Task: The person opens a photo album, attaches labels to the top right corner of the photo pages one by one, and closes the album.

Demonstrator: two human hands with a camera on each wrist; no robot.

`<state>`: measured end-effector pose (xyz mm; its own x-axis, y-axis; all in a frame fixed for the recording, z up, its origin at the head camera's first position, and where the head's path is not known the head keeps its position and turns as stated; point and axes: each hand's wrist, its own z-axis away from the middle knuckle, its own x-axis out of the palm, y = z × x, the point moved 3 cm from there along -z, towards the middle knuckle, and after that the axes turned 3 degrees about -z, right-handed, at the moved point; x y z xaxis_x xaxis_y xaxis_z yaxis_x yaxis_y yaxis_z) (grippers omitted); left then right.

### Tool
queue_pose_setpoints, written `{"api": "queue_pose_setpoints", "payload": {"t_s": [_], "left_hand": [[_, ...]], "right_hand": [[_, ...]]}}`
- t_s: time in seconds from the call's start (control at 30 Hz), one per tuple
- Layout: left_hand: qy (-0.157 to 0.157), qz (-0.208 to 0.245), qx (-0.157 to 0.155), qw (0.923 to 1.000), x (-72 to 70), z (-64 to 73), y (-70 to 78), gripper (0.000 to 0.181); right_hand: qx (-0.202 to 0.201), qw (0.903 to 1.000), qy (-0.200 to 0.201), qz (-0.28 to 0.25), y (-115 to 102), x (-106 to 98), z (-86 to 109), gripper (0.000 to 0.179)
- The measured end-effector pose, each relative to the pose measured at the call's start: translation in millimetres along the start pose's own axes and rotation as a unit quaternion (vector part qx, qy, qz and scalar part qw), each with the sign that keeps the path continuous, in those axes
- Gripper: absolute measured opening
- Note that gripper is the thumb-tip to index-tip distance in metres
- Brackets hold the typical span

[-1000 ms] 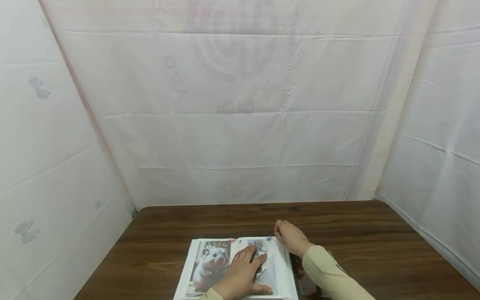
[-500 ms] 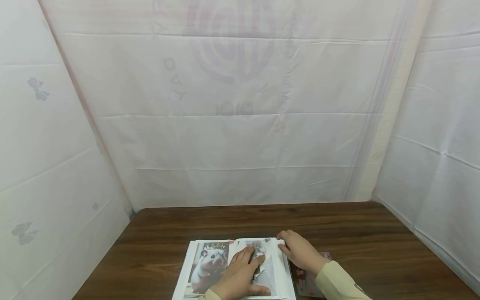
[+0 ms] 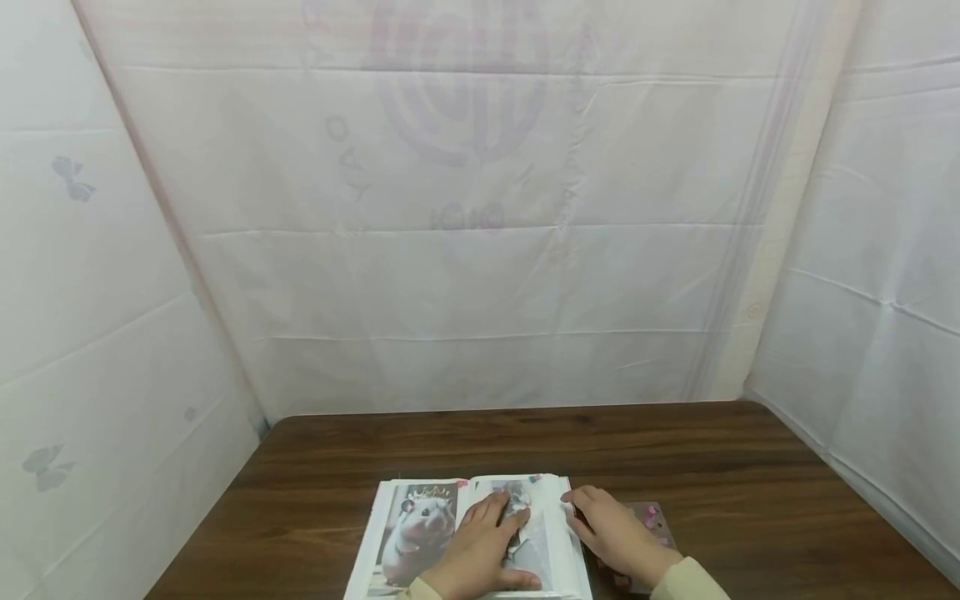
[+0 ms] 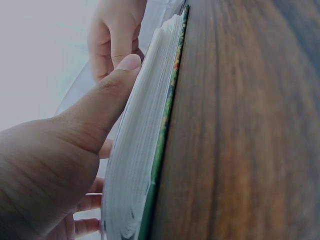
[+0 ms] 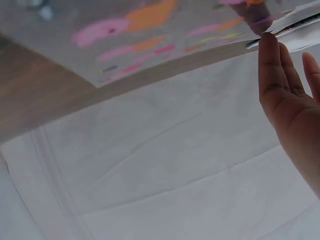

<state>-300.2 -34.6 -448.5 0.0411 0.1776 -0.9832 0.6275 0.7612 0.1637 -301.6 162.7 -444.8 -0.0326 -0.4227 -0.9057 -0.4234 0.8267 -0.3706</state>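
Observation:
A photo album lies spread out on the table. Its left page carries a picture of a white hamster in a crown. My left hand rests flat with spread fingers on the right page, partly hiding the picture there. In the left wrist view its thumb lies against the page edges, above a green patterned cover. My right hand is at the album's right edge, fingers extended, fingertips right by the page edge. Beneath that hand is a shiny sheet with pink and orange stickers.
The brown wooden table extends behind and to both sides of the album. White cloth sheets hang as walls at the back, left and right.
My right hand has come down from the album's top right corner along its right edge, and its fingers have straightened from a fist-like curl. The left hand has stayed on the page.

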Motion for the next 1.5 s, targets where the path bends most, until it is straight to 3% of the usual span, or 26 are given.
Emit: {"api": "queue_pose_setpoints", "payload": {"t_s": [0.23,0.43,0.57,0.9,1.37,1.5], "left_hand": [[0.008,-0.009,0.007,0.9999,2.8,-0.9,0.3,0.085],[0.041,-0.023,0.018,0.9987,3.6,-1.7,-1.2,0.084],[0.057,-0.032,0.019,0.9977,2.7,-1.3,-1.1,0.084],[0.052,-0.031,0.012,0.9981,3.1,-2.9,-2.2,0.084],[0.038,-0.031,0.017,0.9986,-2.3,-4.2,-2.4,0.083],[0.047,-0.047,0.032,0.9972,-4.4,-3.9,-0.1,0.079]], "right_hand": [[-0.009,1.0000,-0.004,0.000,-2.7,3.8,6.6,0.037],[0.001,0.9999,-0.010,-0.013,-2.3,4.0,7.2,0.040],[-0.002,1.0000,-0.002,0.005,-2.4,4.8,7.9,0.041],[-0.018,0.9971,0.032,0.066,0.8,9.5,8.5,0.037],[-0.016,0.9981,0.030,0.052,3.1,11.7,4.9,0.035],[-0.016,0.9982,0.028,0.050,3.9,13.3,3.8,0.036]]}}
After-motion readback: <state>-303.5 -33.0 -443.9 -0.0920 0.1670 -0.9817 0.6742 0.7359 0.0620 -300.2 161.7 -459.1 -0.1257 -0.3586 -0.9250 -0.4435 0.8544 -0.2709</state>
